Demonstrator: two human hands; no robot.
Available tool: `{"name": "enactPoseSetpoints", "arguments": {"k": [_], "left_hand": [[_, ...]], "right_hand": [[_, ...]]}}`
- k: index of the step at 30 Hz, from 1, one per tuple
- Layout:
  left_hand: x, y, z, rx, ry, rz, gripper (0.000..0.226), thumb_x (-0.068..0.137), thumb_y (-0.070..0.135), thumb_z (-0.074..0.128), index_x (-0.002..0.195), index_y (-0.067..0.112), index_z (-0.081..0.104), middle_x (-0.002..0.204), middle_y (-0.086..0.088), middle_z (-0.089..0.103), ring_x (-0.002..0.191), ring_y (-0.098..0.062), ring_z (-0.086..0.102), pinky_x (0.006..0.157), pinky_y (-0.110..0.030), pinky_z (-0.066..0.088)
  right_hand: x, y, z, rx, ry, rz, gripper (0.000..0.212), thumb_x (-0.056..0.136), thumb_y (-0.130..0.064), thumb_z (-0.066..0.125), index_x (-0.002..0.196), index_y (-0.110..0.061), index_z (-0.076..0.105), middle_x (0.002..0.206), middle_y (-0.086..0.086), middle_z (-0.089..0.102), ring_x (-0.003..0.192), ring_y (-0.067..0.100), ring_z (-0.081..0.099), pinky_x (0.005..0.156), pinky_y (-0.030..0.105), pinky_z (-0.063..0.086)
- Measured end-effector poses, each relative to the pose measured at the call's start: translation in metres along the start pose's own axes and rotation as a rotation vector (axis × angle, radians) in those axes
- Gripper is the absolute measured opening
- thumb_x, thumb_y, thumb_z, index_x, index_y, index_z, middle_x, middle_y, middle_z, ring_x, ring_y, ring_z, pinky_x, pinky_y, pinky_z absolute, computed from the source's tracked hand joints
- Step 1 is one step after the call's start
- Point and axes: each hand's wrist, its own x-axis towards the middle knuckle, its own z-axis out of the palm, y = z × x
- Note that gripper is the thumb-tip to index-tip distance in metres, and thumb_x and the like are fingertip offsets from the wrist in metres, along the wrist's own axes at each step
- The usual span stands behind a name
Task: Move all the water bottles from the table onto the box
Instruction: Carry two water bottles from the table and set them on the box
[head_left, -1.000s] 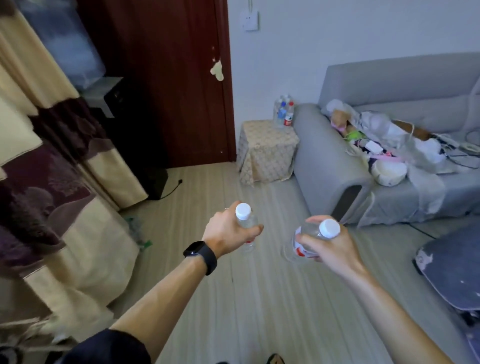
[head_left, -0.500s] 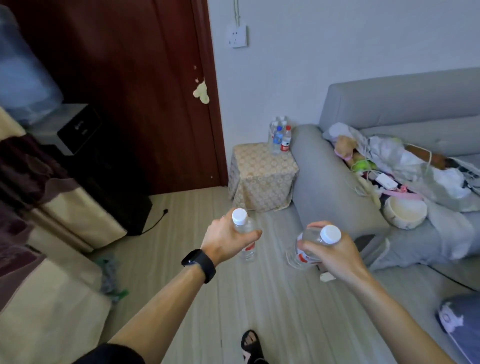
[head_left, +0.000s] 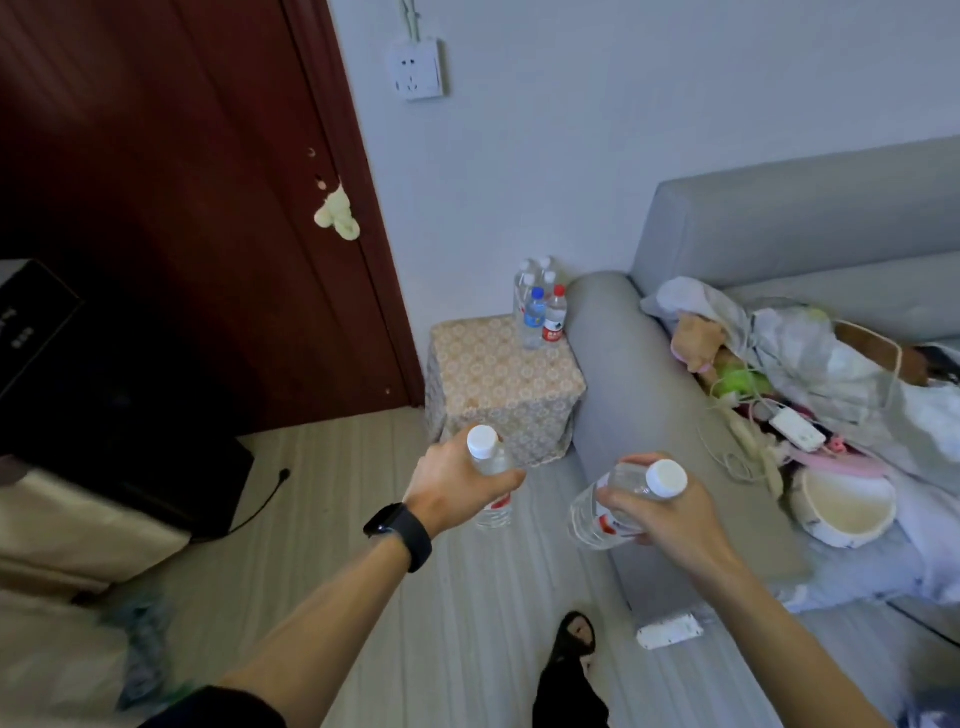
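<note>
Cube-shaped box draped in beige floral-patterned cloth (head_left: 504, 384) set on pale striped plank floor (head_left: 363, 597), wedged between dark red door (head_left: 182, 208) and armrest of grey fabric sofa (head_left: 649, 415). Cluster of clear plastic water bottles (head_left: 537, 306) stood upright, packed close, at box top's far right corner. Red-capped bottle (head_left: 555, 314) and blue-capped bottle (head_left: 535, 317) placed in front, white-capped ones behind. Small white flat object (head_left: 670, 630) laid on floor just beside sofa base. Black cable (head_left: 260, 501) trailed across floor from black cabinet (head_left: 130, 441).
</note>
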Motion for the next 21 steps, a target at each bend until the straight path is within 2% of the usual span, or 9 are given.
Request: {"name": "enactPoseSetpoints", "arguments": {"k": [5,10,15,21], "left_hand": [[0.093,0.023,0.004,-0.014,0.005,-0.078,0.042,0.071,0.06,0.074,0.098,0.033,0.057,0.088,0.014,0.068,0.085,-0.01,0.066,0.076,-0.033,0.057],[0.174,0.025,0.002,-0.066,0.041,-0.175,0.047,0.067,0.064,0.072,0.1,0.036,0.058,0.088,0.015,0.07,0.084,-0.007,0.067,0.077,-0.033,0.059],[0.255,0.017,-0.006,-0.062,0.031,-0.214,0.042,0.074,0.057,0.075,0.103,0.032,0.058,0.089,0.013,0.069,0.085,-0.01,0.066,0.076,-0.033,0.057],[0.355,-0.011,-0.016,-0.09,0.001,-0.237,0.045,0.074,0.058,0.074,0.105,0.03,0.057,0.092,0.011,0.069,0.086,-0.013,0.066,0.076,-0.035,0.057]], "right_hand": [[0.107,-0.016,-0.008,-0.038,-0.05,-0.009,0.046,0.052,-0.048,0.085,0.094,-0.038,0.07,0.084,-0.013,0.073,0.084,0.017,0.071,0.073,0.05,0.061],[0.203,-0.041,-0.004,-0.149,-0.09,-0.036,0.036,0.065,-0.028,0.09,0.092,-0.034,0.068,0.085,-0.014,0.073,0.083,0.012,0.069,0.079,0.044,0.059],[0.288,-0.061,0.014,-0.191,-0.136,-0.007,0.037,0.062,-0.035,0.09,0.093,-0.039,0.068,0.087,-0.018,0.073,0.085,0.009,0.069,0.077,0.04,0.059],[0.37,-0.088,0.057,-0.24,-0.156,-0.009,0.035,0.068,-0.031,0.09,0.093,-0.033,0.066,0.089,-0.014,0.072,0.084,0.008,0.068,0.071,0.029,0.054]]}}
